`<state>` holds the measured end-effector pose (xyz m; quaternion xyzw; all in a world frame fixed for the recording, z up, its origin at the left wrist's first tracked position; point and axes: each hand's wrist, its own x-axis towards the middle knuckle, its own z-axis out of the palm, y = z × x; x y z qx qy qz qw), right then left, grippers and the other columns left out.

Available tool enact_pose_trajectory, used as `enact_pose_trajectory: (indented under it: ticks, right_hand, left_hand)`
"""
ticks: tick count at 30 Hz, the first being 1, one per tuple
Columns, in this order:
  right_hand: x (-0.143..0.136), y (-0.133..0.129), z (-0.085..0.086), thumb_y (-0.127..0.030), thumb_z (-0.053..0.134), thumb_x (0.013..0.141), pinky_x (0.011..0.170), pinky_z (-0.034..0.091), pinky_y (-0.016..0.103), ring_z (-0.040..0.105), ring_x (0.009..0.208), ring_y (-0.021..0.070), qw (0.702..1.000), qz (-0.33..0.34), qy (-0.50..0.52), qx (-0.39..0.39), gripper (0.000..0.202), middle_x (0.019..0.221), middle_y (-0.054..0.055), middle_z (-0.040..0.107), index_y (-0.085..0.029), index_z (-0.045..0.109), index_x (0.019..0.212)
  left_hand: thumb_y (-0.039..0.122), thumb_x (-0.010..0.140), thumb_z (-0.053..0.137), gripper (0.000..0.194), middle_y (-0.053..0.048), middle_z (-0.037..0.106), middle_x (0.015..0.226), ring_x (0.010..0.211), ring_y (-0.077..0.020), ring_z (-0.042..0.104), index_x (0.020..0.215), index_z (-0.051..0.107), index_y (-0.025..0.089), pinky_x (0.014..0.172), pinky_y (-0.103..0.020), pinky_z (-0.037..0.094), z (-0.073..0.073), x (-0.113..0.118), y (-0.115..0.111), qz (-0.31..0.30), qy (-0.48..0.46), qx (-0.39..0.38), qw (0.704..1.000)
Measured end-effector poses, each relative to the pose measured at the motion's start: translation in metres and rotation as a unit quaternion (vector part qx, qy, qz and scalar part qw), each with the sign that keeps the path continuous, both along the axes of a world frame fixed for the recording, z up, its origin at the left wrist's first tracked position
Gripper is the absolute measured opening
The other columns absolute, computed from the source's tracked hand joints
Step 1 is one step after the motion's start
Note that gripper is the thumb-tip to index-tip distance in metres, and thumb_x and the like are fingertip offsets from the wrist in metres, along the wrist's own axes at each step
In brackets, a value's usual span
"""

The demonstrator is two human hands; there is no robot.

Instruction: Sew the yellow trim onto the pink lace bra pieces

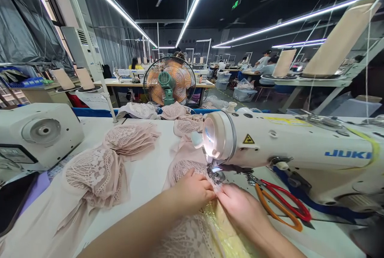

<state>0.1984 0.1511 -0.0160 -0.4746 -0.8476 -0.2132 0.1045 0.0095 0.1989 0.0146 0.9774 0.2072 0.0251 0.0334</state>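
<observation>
Pink lace fabric (pixel 186 234) was spread on the white counter (pixel 144 178) under both hands, its long axis running from the near edge up toward the presser foot (pixel 215 175) of the Juki sewing machine (pixel 300 150). A yellowish strip (pixel 223 230) was laid along its right edge. The left hand (pixel 193 192) was curled, fingertips pinched on the lace just left of the needle area; the right hand (pixel 240 206) was closed on the strip and lace edge just right of it. Open counter was seen to the left, bounded by stacked lace cups (pixel 99 174). To the right, orange-and-red scissors (pixel 282 206) were lying beside the machine's arm.
</observation>
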Motion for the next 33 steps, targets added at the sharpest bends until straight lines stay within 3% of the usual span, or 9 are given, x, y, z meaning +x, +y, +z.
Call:
enact_pose_trajectory:
  ticks: [7, 11, 15, 21, 25, 33]
  right_hand:
    - [-0.001, -0.001, -0.007, -0.005, 0.048, 0.076, 0.055, 0.033, 0.028, 0.055, 0.067, 0.0196, 0.999, -0.033, 0.013, -0.03, 0.021, 0.075, 0.004, 0.059, -0.018, 0.063, 0.08]
    - [0.002, -0.003, -0.011, -0.005, 0.047, 0.077, 0.058, 0.037, 0.028, 0.056, 0.069, 0.0206, 0.999, -0.02, 0.019, -0.019, 0.026, 0.077, 0.006, 0.059, -0.016, 0.066, 0.091]
    - [0.005, -0.003, -0.013, -0.006, 0.043, 0.08, 0.06, 0.039, 0.028, 0.055, 0.07, 0.0203, 0.998, -0.02, 0.042, -0.03, 0.03, 0.079, 0.006, 0.06, -0.017, 0.066, 0.095]
    - [0.011, -0.003, -0.008, -0.015, 0.041, 0.088, 0.063, 0.041, 0.027, 0.056, 0.077, 0.0207, 0.989, 0.0, 0.104, -0.107, 0.021, 0.083, 0.005, 0.058, -0.02, 0.062, 0.092]
    - [0.011, -0.003, -0.012, -0.016, 0.039, 0.088, 0.063, 0.039, 0.028, 0.054, 0.075, 0.021, 0.987, -0.001, 0.126, -0.097, 0.023, 0.083, 0.006, 0.056, -0.02, 0.061, 0.088]
    - [0.01, -0.005, -0.008, -0.019, 0.038, 0.091, 0.061, 0.039, 0.028, 0.054, 0.074, 0.0207, 0.982, 0.005, 0.146, -0.122, 0.024, 0.081, 0.006, 0.055, -0.019, 0.061, 0.085]
  left_hand:
    - [0.015, 0.081, 0.053, 0.027, -0.007, 0.062, 0.114, 0.108, -0.0261, 0.05, 0.106, 0.062, 0.021, 0.101, -0.052, 0.03, 0.006, 0.002, 0.007, 0.025, 0.021, -0.004, 0.999]
    - [0.016, 0.082, 0.055, 0.019, -0.007, 0.064, 0.11, 0.108, -0.0255, 0.051, 0.097, 0.066, 0.019, 0.102, -0.048, 0.029, 0.009, 0.002, 0.014, 0.011, 0.019, 0.012, 1.0]
    - [0.015, 0.083, 0.056, 0.02, -0.006, 0.064, 0.113, 0.11, -0.0248, 0.05, 0.099, 0.066, 0.019, 0.104, -0.047, 0.026, 0.007, 0.0, 0.021, -0.004, 0.005, 0.022, 1.0]
    - [0.018, 0.086, 0.054, 0.023, -0.005, 0.063, 0.115, 0.111, -0.0245, 0.049, 0.106, 0.064, 0.019, 0.102, -0.043, 0.028, 0.003, -0.002, 0.032, -0.015, -0.006, 0.043, 0.999]
    - [0.02, 0.088, 0.052, 0.021, -0.005, 0.064, 0.114, 0.114, -0.0236, 0.048, 0.106, 0.064, 0.021, 0.104, -0.043, 0.026, 0.0, -0.003, 0.041, 0.002, 0.0, 0.056, 0.998]
    - [0.025, 0.093, 0.047, 0.024, -0.006, 0.06, 0.121, 0.12, -0.0269, 0.045, 0.11, 0.064, 0.024, 0.105, -0.056, 0.023, 0.001, -0.004, 0.059, 0.043, 0.016, 0.082, 0.996]
